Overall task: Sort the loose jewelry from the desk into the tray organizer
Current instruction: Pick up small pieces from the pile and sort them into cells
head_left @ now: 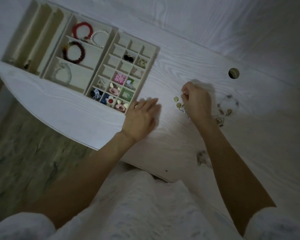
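Note:
The beige tray organizer [156, 49] lies on the white desk at the left. Its small-grid section holds earrings and charms; its wider section holds a red bracelet [81, 30], a pearl bracelet [99, 38] and a dark red bracelet [74, 52]. My left hand [142, 116] rests flat on the desk beside the tray's near right corner, fingers straight. My right hand [196, 101] has curled fingers that pinch a small piece of jewelry, too small to tell what, above two yellow-green bead earrings [177, 102]. More loose jewelry [226, 108] lies to its right.
The white wood-grain desk [249, 135] has a round cable hole [233, 73] at the back right. Another small loose piece [202, 157] lies near the desk's front edge by my right forearm. The floor shows at the lower left.

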A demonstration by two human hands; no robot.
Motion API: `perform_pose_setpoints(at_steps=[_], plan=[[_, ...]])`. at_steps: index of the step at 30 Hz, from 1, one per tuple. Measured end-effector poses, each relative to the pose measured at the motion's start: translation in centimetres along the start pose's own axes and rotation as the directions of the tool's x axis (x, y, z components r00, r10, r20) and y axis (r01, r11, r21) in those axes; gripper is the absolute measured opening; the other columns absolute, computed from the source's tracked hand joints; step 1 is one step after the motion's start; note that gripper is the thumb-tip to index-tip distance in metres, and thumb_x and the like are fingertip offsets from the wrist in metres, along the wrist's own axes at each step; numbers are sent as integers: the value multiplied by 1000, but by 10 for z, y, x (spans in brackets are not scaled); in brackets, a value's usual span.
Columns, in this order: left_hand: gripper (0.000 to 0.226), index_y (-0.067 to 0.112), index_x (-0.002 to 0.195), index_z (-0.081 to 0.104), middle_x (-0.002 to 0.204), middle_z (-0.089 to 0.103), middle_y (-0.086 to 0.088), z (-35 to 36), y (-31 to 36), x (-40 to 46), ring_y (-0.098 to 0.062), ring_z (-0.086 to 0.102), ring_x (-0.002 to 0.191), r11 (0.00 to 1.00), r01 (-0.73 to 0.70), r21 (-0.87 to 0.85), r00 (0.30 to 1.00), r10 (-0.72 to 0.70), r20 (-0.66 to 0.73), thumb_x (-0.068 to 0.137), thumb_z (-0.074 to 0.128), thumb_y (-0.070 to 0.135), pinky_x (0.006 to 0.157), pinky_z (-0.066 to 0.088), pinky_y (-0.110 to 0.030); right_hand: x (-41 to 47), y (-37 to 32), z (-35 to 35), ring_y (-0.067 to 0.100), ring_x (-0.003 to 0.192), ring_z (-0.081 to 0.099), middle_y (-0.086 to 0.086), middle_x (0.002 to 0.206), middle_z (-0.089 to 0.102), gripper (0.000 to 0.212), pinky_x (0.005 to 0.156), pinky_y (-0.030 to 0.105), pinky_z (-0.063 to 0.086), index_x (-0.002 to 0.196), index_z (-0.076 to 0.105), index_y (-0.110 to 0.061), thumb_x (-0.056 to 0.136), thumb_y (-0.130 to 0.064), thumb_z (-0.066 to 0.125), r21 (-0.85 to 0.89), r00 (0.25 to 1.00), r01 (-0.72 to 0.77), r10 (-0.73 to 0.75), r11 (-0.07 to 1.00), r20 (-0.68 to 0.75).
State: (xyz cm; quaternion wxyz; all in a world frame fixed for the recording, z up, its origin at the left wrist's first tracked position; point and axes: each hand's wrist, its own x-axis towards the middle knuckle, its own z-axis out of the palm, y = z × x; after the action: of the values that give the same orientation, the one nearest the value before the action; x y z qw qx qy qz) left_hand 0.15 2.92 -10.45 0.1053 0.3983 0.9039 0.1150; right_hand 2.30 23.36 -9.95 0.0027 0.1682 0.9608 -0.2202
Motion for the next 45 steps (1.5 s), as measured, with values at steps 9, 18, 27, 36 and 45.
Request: perform_pose_setpoints(at_steps=[9, 18, 27, 36, 45], plan=[[35, 14, 118, 64, 120, 61, -3, -29, -26, -4, -24, 53, 106, 952, 169, -257, 900, -255, -354, 87, 57, 28, 91, 38, -35, 36, -36, -10, 11, 86, 57, -5, 91, 61, 4, 70, 20, 47, 86, 70, -20, 82, -18, 70, 340, 999, -29, 32, 940, -3], [33, 11, 119, 62, 108, 61, -15, -54, -132, 16, -35, 53, 98, 792, 487, -367, 722, -602, -342, 89, 59, 24, 86, 36, -33, 132, -92, 16, 19, 101, 50, 4, 101, 57, 8, 72, 18, 35, 90, 70, -14, 86, -19, 66, 160, 996, 83, -79, 984, -28], [20, 15, 107, 69, 99, 62, -7, -49, -147, 22, -5, 49, 71, 758, 461, -462, 689, -633, -352, 88, 65, 22, 67, 39, -18, 131, -82, 23, 16, 94, 51, 7, 100, 54, 16, 76, 15, 40, 94, 68, -12, 87, -5, 55, 188, 970, 213, -184, 959, -160], [31, 13, 116, 67, 102, 66, -7, -49, -155, 21, -5, 50, 74, 785, 440, -436, 722, -598, -348, 88, 67, 24, 71, 42, -18, 134, -80, 35, 28, 100, 49, 9, 109, 55, 22, 79, 31, 41, 101, 73, -15, 88, -16, 55, -78, 941, 332, -336, 940, -42], [23, 15, 111, 69, 96, 67, -4, -49, -159, 21, -4, 51, 67, 792, 424, -439, 724, -588, -361, 89, 66, 19, 68, 39, -13, 137, -89, 34, 26, 100, 49, 10, 107, 55, 22, 77, 29, 41, 101, 71, -13, 89, -14, 53, -90, 940, 325, -332, 941, -79]])
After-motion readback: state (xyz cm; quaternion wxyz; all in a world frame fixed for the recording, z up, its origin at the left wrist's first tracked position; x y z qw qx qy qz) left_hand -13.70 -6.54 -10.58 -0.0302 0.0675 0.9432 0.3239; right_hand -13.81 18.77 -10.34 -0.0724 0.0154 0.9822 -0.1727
